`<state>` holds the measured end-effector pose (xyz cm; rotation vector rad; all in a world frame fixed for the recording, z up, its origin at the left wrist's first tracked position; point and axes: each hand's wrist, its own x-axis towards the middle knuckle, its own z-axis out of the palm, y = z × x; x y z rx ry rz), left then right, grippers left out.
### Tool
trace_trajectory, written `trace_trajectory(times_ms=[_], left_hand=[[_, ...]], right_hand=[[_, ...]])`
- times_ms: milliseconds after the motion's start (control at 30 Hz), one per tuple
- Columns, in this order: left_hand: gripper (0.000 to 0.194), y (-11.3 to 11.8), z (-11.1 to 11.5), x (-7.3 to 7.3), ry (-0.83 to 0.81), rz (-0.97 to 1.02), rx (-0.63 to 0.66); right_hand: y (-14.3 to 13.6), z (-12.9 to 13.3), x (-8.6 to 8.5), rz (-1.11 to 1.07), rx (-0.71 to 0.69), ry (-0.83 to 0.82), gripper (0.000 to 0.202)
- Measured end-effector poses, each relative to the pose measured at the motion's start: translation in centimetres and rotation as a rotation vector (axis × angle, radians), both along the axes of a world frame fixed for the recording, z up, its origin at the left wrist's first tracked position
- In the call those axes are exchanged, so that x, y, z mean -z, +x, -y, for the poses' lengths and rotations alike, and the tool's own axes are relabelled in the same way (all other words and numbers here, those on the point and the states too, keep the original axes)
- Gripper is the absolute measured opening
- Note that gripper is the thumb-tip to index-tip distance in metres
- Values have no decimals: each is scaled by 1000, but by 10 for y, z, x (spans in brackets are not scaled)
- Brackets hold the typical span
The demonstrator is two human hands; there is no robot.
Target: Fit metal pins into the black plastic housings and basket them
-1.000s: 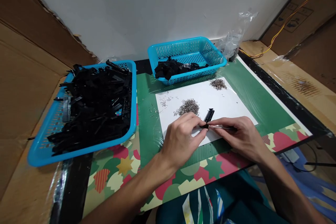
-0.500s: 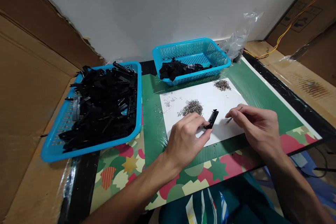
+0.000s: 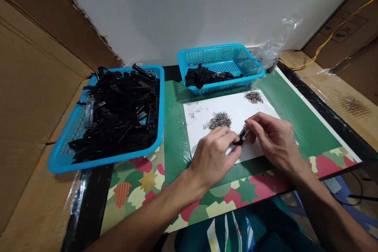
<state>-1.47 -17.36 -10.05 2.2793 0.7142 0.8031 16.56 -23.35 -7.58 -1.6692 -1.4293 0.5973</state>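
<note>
Between thumb and fingers, my left hand (image 3: 217,151) pinches a small black plastic part (image 3: 241,138) above a white sheet (image 3: 203,141). My right hand (image 3: 273,136) is closed on a thin metal tool (image 3: 247,133), its tip at the black part; the exact contact is too small to tell. A pile of small metal pieces (image 3: 220,120) lies just beyond my left fingers. Farther back on the sheet is a second, browner pile (image 3: 254,97). Loose pieces (image 3: 193,113) are scattered near the sheet's left edge.
A blue basket (image 3: 162,118) heaped with black parts stands at the left. Behind the sheet, another blue basket (image 3: 227,84) holds fewer black parts. A clear plastic bag (image 3: 270,53) stands by the wall, near yellow cables (image 3: 317,51). Cardboard (image 3: 38,67) borders the left side.
My right hand has moved left with the tool and now meets the black part. My left hand keeps its pinch on the part. The whole view has shifted slightly.
</note>
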Motion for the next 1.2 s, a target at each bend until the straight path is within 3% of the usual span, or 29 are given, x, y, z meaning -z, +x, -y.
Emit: trace_trajectory(times_ms=[267,533,967,1200], left_hand=[[8,0,-1,3,-27,22,30],[8,0,0,4,-74,25,22],[7,3,0,2,-126,40,-12],[5,4,-2,2,-159,57,-21]], right_hand=[[-3,1,-4,60,35,55,30],[-3,-3,-2,151,-38,132,29],[-6,-2,4,396,37,296,36],[-6,-3,11,338,64,354,38]])
